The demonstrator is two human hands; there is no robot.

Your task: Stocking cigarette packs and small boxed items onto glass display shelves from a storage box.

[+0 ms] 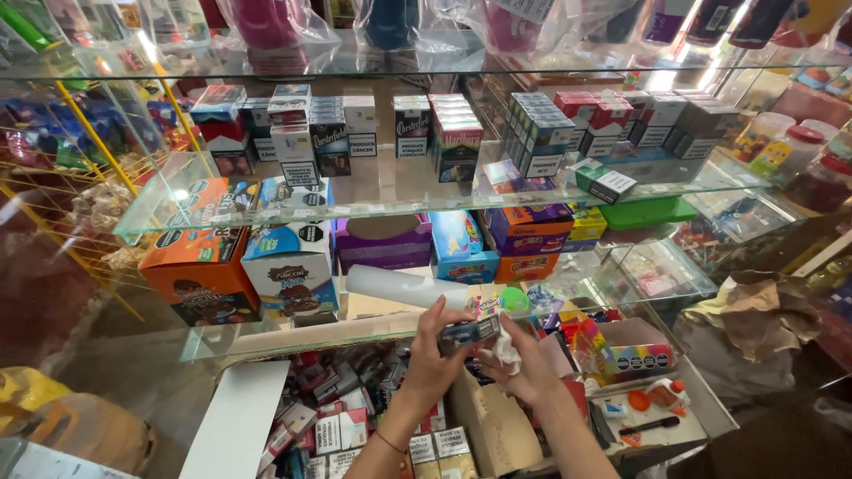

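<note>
My left hand (432,359) grips a small dark cigarette pack (470,332) by its left end, holding it level above a cardboard box (497,426). My right hand (524,359) is under and beside the pack with a crumpled white cloth (507,352) bunched in its fingers, pressed against the pack's right side. Both hands are low in the centre, in front of the bottom glass shelf.
A glass shelf (382,191) above carries rows of cigarette packs (457,142). The shelf under it bears orange, white, purple and blue candy boxes (293,266) and a white roll (404,286). An open bin of loose packs (328,412) sits below left; a yellow wire rack (89,177) stands left.
</note>
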